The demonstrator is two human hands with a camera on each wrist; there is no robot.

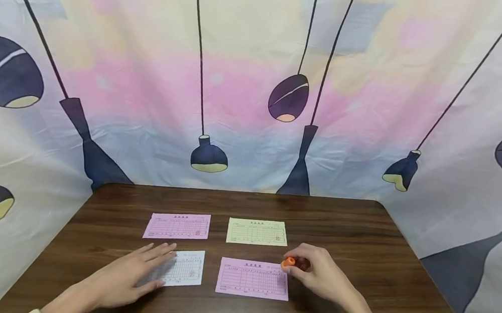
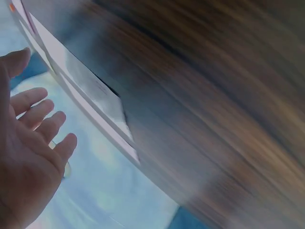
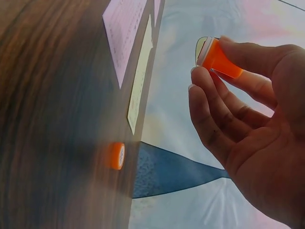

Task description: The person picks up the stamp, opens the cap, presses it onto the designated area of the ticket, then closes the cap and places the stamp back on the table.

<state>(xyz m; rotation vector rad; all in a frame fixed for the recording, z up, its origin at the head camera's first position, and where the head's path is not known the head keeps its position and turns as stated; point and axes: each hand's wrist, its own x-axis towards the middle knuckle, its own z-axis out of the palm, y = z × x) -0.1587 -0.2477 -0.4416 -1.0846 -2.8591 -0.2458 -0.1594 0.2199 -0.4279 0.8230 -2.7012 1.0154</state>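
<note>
My right hand [image 1: 323, 274] pinches a small orange stamp [image 3: 220, 58] between thumb and fingers. It hovers at the upper right corner of the near pink slip [image 1: 253, 278]. In the right wrist view, a white band and a reddish face show at the stamp's end. My left hand [image 1: 130, 276] holds nothing, its fingers extended over the left part of a white slip [image 1: 190, 266] and hiding that part. A round orange cap [image 3: 117, 155] lies on the table below my right hand.
Behind these lie another pink slip [image 1: 176, 226] on the left and a yellow slip [image 1: 257, 232] on the right. Small red marks show on both and on the white slip. The wooden table [image 1: 318, 213] ends at a hanging cloth [image 1: 247, 100] printed with lamps.
</note>
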